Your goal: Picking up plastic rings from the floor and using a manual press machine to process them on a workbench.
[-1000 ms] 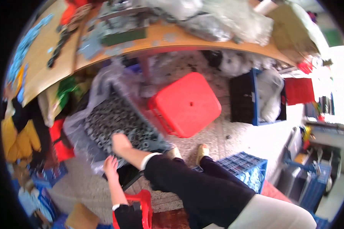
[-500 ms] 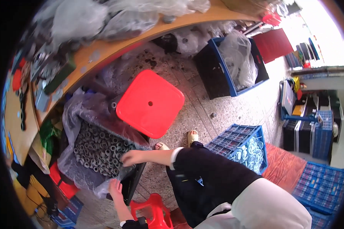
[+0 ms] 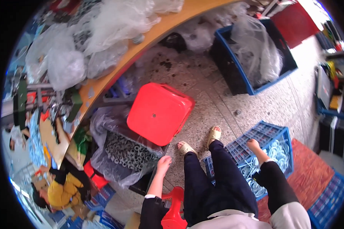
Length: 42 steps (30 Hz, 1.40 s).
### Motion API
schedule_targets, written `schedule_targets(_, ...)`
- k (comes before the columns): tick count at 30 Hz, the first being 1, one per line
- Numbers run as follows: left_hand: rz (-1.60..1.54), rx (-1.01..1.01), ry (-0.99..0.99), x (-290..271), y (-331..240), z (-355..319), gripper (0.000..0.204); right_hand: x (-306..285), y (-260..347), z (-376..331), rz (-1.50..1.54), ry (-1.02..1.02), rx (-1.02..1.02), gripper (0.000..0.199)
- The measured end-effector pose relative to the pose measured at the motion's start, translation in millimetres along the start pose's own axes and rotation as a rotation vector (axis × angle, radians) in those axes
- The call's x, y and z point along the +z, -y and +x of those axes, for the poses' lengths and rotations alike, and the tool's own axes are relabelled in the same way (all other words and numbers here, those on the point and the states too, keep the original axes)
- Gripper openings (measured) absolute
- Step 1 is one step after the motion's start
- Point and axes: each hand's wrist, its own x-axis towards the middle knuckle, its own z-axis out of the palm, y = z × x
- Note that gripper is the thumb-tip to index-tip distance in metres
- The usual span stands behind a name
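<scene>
The left hand is at 6 o'clock of the view, near the 3 o'clock side of a black bin lined with a clear plastic bag. Small grey ring-shaped pieces fill this bin, at 8 o'clock. The right hand, at 4 o'clock, is over or beside a blue lattice plastic crate of pale-blue plastic pieces; contact is unclear. Both hands' fingers look loosely bent; how far closed, or whether they hold anything, I cannot tell. A square-topped red plastic stool stands near centre, at the grey pieces' 1 o'clock.
</scene>
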Motion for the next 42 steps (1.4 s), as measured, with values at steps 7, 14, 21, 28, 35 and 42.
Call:
schedule_targets(7, 0.104, 0.290, 0.037, 56.6, -6.7, 20.9, 0.027, -0.4, 35.9, 13.0, -0.111, 0.006, -0.202, 0.027)
schedule_targets(14, 0.109, 0.169, -0.237, 11.5, 43.1, 1.3, 0.027, 107.1, 236.8, -45.7, -0.535, 0.215, -0.851, 0.032)
schedule_targets(21, -0.056, -0.009, -0.463, -30.2, 123.6, 2.2, 0.027, 250.5, 409.7, -71.5, -0.590, 0.235, -1.275, 0.049)
schedule_targets(28, 0.265, 0.195, -0.732, -83.6, 138.2, 42.1, 0.053, 305.2, 458.5, -108.9, -0.671, 0.004, -0.742, 0.063)
schedule_targets(35, 0.343, 0.121, -0.254, -81.6, 119.7, 114.1, 0.049, 276.6, 447.5, -82.8, -0.800, -0.053, -1.025, 0.085)
schedule_targets(42, 0.280, 0.326, -0.267, -86.9, 119.1, 109.1, 0.011, 199.9, 433.2, -45.0, -0.769, -0.076, -1.160, 0.083)
